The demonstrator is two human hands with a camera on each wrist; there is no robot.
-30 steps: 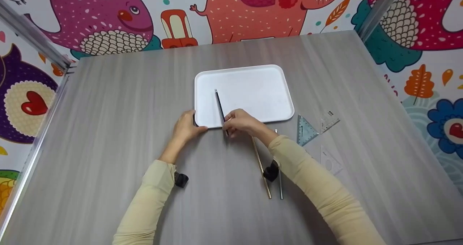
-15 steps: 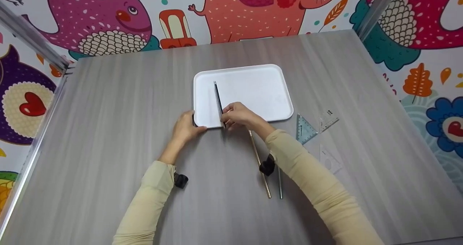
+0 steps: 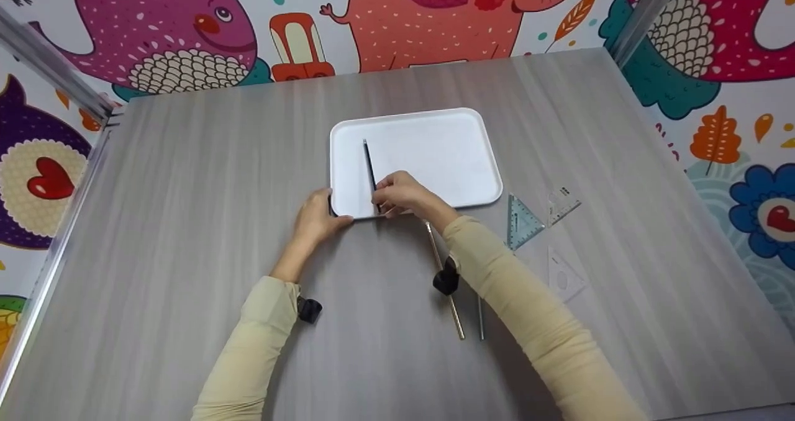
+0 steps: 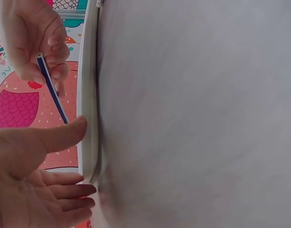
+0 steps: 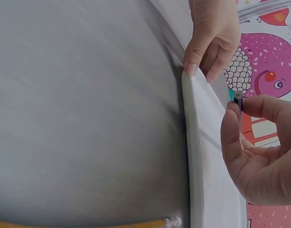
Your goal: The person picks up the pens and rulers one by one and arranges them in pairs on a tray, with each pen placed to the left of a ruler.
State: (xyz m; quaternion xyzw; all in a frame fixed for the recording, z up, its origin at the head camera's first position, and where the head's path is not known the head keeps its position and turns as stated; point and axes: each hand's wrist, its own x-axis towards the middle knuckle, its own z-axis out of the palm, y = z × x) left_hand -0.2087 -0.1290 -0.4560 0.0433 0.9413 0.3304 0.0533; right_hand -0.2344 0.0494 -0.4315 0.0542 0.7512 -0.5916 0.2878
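A dark pencil (image 3: 370,167) is pinched near its near end by the right hand's (image 3: 407,194) thumb and fingertips, over the left part of a white tray (image 3: 435,154). Its far end points away from the person. In the left wrist view the pencil (image 4: 54,95) looks dark blue with pale stripes. The left hand (image 3: 318,217) holds the tray's near left corner, thumb on the front rim and fingers along the left side; those fingers look fairly straight in the left wrist view. Whether the pencil touches the tray is unclear.
A gold-coloured stick (image 3: 456,318) and a silvery stick (image 3: 481,321) lie near the right forearm, which partly hides the silvery one. To the right of the tray lie a bluish set square (image 3: 523,223) and two clear triangular ones (image 3: 562,208). A patterned wall borders the table.
The right hand has moved forward and slightly left with the pencil, further over the tray. The left hand stays at the tray's corner.
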